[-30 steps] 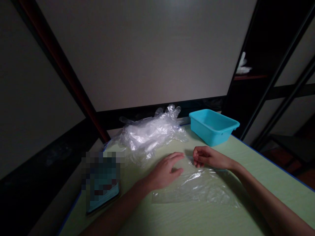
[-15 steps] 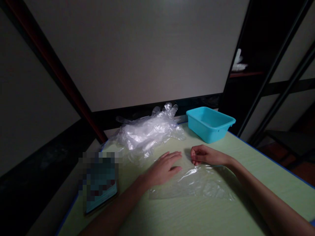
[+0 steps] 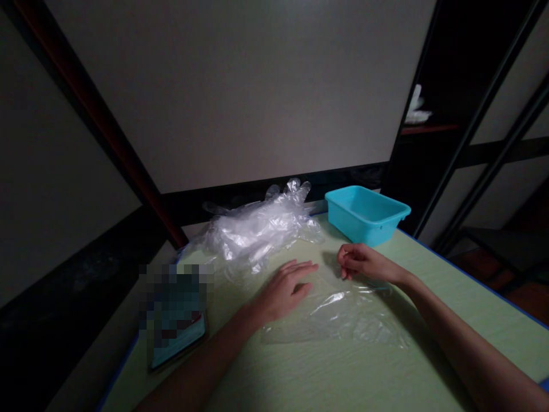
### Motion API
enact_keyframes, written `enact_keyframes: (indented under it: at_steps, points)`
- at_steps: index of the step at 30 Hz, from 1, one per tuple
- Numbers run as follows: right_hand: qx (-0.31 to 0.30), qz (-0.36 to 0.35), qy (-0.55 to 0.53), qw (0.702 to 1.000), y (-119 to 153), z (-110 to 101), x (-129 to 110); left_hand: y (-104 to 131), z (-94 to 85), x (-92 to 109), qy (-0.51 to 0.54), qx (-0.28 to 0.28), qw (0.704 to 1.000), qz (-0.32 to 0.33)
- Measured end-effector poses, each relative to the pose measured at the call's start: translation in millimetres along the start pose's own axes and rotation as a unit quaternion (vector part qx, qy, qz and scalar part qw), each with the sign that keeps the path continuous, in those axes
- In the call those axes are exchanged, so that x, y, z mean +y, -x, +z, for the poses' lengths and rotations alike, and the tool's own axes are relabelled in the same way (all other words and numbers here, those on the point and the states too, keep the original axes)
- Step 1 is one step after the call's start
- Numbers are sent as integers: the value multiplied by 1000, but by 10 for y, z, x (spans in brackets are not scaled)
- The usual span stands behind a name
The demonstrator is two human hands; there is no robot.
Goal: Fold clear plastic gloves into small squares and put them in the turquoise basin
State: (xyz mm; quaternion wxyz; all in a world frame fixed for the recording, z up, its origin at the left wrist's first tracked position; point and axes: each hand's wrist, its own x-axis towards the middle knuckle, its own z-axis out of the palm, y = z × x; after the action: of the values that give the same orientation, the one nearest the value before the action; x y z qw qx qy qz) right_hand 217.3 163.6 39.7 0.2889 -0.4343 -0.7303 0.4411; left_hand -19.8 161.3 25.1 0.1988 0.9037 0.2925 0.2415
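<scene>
A thin, clear plastic glove [image 3: 338, 320] lies spread on the table, its outline hard to make out against the surface. My left hand [image 3: 285, 289] rests flat over its left side, fingers stretched out and pointing right. Just above the glove's far edge, my right hand [image 3: 362, 263] is closed, fingertips curled against the thumb. Whatever may be between those fingertips is too faint to tell. Beyond my left hand sits a loose heap of clear plastic gloves [image 3: 257, 229], several glove fingers sticking up at its back.
A turquoise plastic basin [image 3: 364, 217] stands at the table's back right. To the left, a device with a blurred screen [image 3: 178, 320] lies near the blue-edged side of the green table [image 3: 326, 377]. Pale cabinet panels [image 3: 257, 91] rise behind the table.
My right hand has moved slightly up and to the right, still closed. My left hand stays over the glove, nearly in place. The heap and basin have not moved.
</scene>
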Motion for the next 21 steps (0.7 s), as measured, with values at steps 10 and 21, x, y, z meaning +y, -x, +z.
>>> enact_keyframes:
  at_steps: [10, 21]
  points:
    - [69, -25, 107, 992, -4, -22, -4, 59, -21, 249, -2, -81, 993, 83]
    - [98, -26, 151, 983, -2, -90, 26, 67, -19, 170, 13, -38, 996, 74]
